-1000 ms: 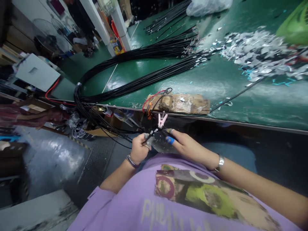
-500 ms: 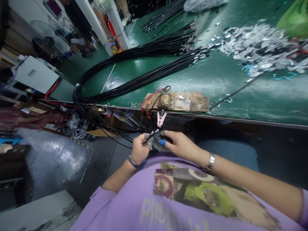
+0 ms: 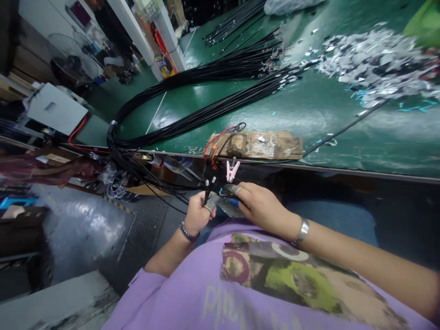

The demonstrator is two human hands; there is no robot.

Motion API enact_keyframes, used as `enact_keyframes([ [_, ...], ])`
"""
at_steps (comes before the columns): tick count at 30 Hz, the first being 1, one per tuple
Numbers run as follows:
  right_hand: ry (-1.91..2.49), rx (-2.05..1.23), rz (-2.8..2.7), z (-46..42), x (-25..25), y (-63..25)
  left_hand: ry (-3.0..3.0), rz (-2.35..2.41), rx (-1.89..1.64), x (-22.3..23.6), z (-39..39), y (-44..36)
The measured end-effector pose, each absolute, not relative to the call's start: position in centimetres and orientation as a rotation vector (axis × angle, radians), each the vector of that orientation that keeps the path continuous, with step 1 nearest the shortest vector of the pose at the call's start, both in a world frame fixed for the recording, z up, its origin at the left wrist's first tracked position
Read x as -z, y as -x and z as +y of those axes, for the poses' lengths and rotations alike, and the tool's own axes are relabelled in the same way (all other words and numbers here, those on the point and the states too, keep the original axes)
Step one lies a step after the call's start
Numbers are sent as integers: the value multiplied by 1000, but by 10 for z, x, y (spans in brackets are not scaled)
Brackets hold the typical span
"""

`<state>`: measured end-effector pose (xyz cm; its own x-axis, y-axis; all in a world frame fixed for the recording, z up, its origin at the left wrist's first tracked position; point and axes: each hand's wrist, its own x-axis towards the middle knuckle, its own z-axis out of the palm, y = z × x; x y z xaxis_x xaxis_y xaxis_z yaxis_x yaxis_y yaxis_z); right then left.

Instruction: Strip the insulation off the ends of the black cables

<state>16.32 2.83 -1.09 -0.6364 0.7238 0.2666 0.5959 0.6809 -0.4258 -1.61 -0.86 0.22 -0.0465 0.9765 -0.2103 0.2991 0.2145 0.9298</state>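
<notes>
My left hand point(image 3: 197, 213) is closed around black cables point(image 3: 207, 196), whose white ends stick up above the fingers. A grey wrap covers its thumb tip. Just to the right, my right hand point(image 3: 259, 201) has its fingers bent together, with a grey cover on one fingertip and a blue band on another finger. What it pinches is too small and dark to make out. A greyish, shiny sheet-like piece point(image 3: 231, 209) shows between the hands. Directly above them, a pink clip point(image 3: 233, 170) hangs at the table edge.
Along the edge of the green table point(image 3: 206, 133) lies a worn wooden block point(image 3: 271, 144) with red and black wires. A long black cable bundle point(image 3: 192, 113) curves over the table and drops off its left edge. Silver foil scraps point(image 3: 378, 64) are heaped at the right.
The white cable ends at my left hand have tilted upright and shifted left. My right fingers have curled, hiding more of the blue band. The view has shifted slightly.
</notes>
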Motion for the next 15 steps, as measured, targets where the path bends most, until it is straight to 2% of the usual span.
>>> enact_keyframes([
  [9, 965, -431, -2497, 30, 7, -166, -1282, 1490, -882, 5, -10, 23],
  [15, 985, -1029, -2192, 30, 9, -166, -1289, 1500, -929, 3, -10, 20],
])
